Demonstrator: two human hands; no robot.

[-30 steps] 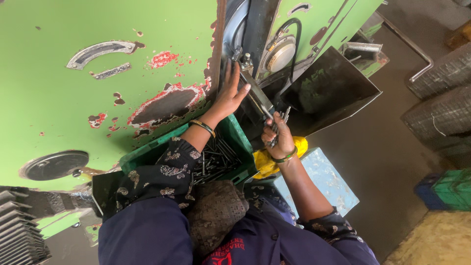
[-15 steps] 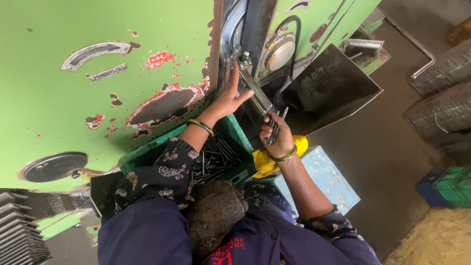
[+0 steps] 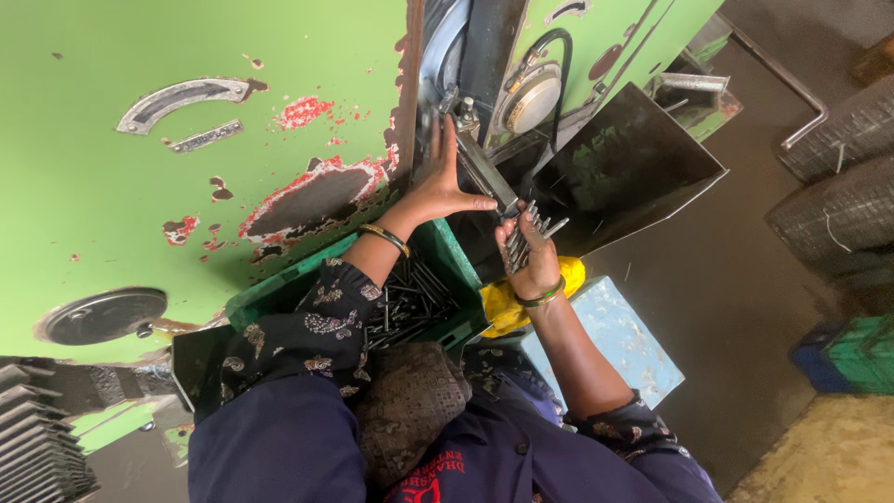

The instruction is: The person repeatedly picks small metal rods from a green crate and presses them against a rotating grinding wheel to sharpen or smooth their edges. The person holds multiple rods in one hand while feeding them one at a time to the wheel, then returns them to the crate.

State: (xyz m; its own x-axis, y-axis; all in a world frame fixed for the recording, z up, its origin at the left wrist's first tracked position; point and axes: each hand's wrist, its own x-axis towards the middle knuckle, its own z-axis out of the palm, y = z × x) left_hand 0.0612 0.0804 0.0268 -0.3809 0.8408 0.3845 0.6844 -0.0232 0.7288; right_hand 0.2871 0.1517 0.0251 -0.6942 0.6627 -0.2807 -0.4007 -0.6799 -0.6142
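Gripping a bunch of metal rods (image 3: 531,233), your right hand (image 3: 533,265) stays closed; your left hand (image 3: 442,186), fingers spread wide, presses flat against the green machine (image 3: 186,158) above the green crate (image 3: 279,289).

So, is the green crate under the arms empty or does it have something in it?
Not empty. The green crate holds many dark metal rods, piled loosely beneath the left forearm.

The green machine wall (image 3: 140,186) closes the left, the dark metal chute (image 3: 624,168) blocks the right, and the green crate (image 3: 447,251) of rods below leaves only a narrow gap between them.
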